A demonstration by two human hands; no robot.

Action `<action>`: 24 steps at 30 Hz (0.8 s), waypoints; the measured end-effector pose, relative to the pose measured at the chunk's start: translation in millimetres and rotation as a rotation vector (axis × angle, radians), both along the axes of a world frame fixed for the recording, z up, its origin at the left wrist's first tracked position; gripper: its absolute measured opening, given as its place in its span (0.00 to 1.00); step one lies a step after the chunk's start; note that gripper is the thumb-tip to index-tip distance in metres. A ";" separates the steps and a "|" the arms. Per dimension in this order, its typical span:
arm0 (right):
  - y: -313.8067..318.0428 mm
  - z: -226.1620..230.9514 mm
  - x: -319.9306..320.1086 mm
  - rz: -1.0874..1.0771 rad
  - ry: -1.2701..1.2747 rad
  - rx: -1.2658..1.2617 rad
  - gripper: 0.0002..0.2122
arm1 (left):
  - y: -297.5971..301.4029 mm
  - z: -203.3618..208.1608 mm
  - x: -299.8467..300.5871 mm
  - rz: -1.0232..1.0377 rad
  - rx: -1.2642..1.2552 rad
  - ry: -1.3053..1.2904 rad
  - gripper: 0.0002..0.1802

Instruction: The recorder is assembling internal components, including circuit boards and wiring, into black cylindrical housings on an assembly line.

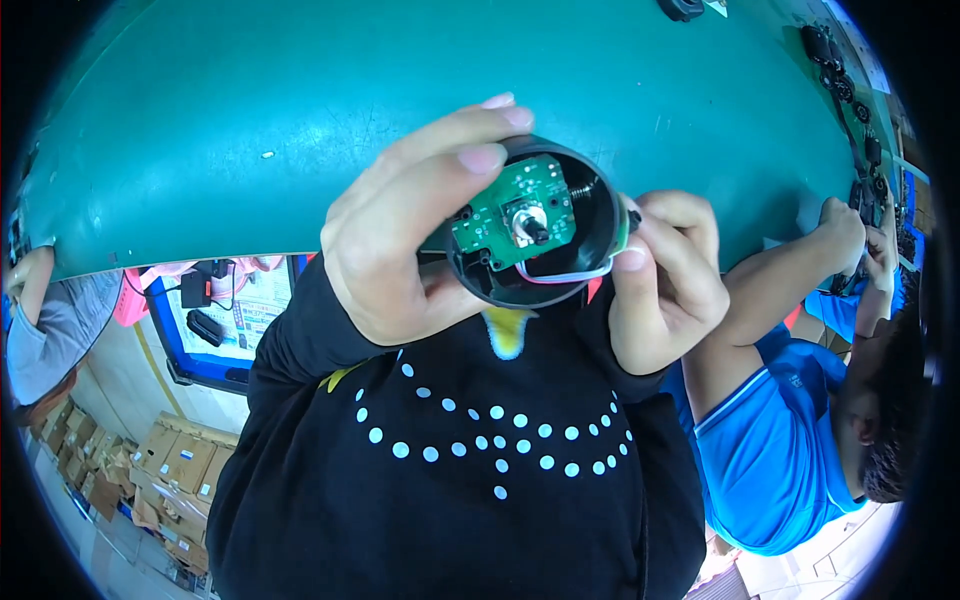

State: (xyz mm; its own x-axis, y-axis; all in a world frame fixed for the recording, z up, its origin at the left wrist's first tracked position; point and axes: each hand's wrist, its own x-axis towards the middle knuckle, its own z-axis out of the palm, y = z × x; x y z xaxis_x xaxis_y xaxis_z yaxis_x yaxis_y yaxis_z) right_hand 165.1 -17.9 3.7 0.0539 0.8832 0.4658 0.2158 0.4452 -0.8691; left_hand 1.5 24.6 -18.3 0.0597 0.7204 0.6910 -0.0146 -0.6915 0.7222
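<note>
A: What do we see nearest to us?

B: We see a round black housing (pixel 598 230), raised before the chest, with its open side toward us. Our left hand (pixel 375 240) grips it from the left, the fingers along its upper edge and the thumb below.

A: And our right hand (pixel 668 285)?

B: It is at the right rim of the housing, with thumb and fingers closed on a small black piece (pixel 634 220). Whether it pinches the wires (pixel 565 277) too, we cannot tell.

A: What is inside the housing?

B: A green circuit board (pixel 480 228), which carries a metal part with a black shaft (pixel 537 232). To its right we notice a spring (pixel 581 191). The thin wires curve along the lower inside toward our right thumb.

A: And farther from the housing?

B: Below it is our black sweater (pixel 450 540) with white dots. Beyond it spreads the green table (pixel 250 100). To its lower left we see a blue-edged tray (pixel 180 358); to its right, a co-worker in a blue shirt (pixel 775 455). Farthest, at lower left of the housing, cardboard boxes (pixel 180 455) are stacked.
</note>
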 end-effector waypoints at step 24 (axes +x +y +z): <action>2.6 3.1 20.6 0.060 -0.594 0.355 0.05 | -15.9 3.4 10.8 -0.127 -0.030 0.509 0.26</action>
State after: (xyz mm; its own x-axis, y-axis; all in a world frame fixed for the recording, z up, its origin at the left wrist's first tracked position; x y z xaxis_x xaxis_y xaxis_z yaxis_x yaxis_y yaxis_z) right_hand 185.7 -15.4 6.8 -0.3437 0.6653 0.6627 0.5762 0.7067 -0.4106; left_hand 12.3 8.8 -14.9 0.4704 0.7048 0.5310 0.2612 -0.6860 0.6791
